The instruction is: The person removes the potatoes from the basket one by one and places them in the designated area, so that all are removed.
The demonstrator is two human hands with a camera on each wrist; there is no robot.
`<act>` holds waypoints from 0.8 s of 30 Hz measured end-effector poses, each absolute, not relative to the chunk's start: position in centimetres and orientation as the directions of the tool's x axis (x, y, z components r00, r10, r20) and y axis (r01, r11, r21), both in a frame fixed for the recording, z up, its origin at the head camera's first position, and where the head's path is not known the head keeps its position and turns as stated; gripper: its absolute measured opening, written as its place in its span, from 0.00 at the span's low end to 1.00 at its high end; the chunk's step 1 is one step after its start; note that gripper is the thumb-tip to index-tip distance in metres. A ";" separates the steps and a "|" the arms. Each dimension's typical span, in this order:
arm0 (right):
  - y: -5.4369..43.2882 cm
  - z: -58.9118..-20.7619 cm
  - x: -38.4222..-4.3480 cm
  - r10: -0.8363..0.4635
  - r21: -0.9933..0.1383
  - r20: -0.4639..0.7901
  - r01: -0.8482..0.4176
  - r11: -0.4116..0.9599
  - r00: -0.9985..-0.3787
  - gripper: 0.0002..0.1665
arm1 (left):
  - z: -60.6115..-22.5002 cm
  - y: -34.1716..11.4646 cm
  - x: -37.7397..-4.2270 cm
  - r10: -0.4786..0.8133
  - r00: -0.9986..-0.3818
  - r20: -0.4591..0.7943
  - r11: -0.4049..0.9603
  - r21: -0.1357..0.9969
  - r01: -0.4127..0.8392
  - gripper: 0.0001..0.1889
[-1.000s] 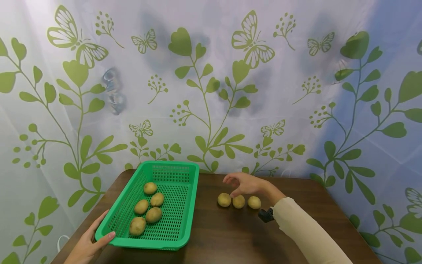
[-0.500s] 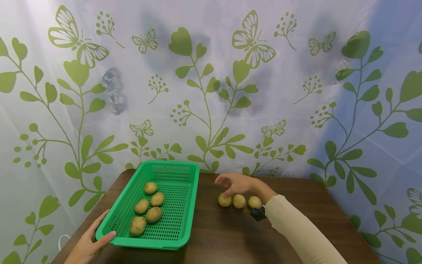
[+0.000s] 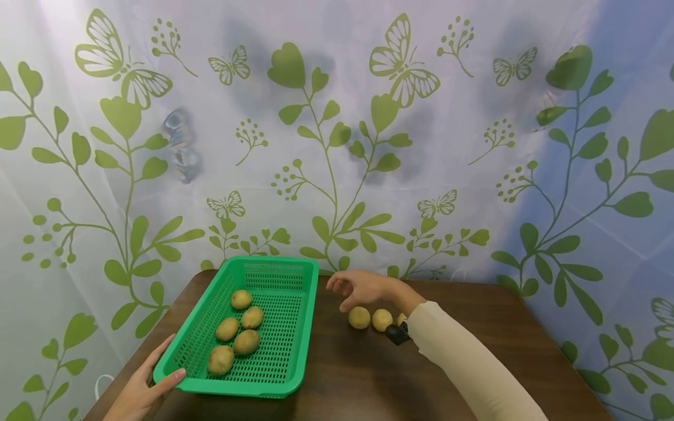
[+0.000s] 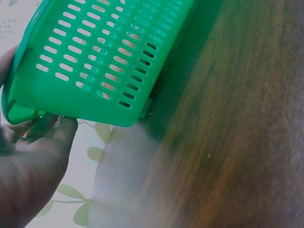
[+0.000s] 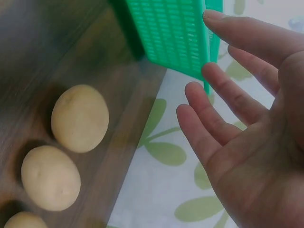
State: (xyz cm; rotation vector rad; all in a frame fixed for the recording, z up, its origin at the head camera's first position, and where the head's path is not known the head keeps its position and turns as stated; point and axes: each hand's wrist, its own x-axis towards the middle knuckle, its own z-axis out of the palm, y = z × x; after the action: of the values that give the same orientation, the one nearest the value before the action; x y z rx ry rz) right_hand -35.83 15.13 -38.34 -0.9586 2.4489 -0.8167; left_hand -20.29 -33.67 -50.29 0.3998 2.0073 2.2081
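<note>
A green perforated plastic basket (image 3: 239,387) stands on the left of the table with several potatoes (image 3: 246,342) inside, mostly along its left half. My left hand (image 3: 144,386) grips its near left corner, thumb over the rim and fingers beneath, as the left wrist view (image 4: 38,166) also shows. Between the basket and three potatoes (image 3: 382,320) set in a row on the table, my right hand (image 3: 363,287) hovers with loosely bent fingers and holds nothing. In the right wrist view two of these potatoes (image 5: 80,118) show fully, beside the hand (image 5: 261,156). The sleeve partly covers the rightmost one in the head view.
Dark brown wood forms the table top (image 3: 463,362). Right behind it hangs a pale curtain (image 3: 337,146) printed with green leaves and butterflies. A small black device (image 3: 397,333) sits at my right wrist. Left of the table is a white loop of cord (image 3: 100,386).
My right hand has moved left, from above the row of potatoes toward the basket's right side. The left hand, basket and potatoes have stayed in place.
</note>
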 end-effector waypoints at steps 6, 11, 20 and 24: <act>13.5 -38.1 -36.1 -0.728 -0.626 -0.151 -0.505 0.593 -0.668 0.30 | -50.3 -33.8 -20.2 0.287 -0.952 0.109 -0.118 0.990 0.078 0.43; 12.1 -37.7 -36.4 -0.739 -0.612 -0.154 -0.524 0.593 -0.656 0.30 | -50.1 -33.9 -20.3 0.290 -0.950 0.115 -0.085 0.992 0.094 0.42; 9.1 -36.9 -36.6 -0.778 -0.622 -0.166 -0.548 0.560 -0.607 0.32 | -49.7 -33.4 -20.3 0.201 -0.975 0.090 0.095 0.989 0.111 0.41; 7.7 -37.0 -36.8 -0.794 -0.629 -0.174 -0.555 0.545 -0.583 0.33 | -49.8 -33.5 -20.1 0.251 -0.962 0.106 0.025 0.993 0.116 0.41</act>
State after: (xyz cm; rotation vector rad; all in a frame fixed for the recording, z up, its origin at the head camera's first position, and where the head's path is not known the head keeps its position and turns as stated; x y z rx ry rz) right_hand -36.76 7.73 -37.00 -1.0946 2.3419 -0.7295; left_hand -20.10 -33.51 -49.84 0.3913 2.1764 2.0904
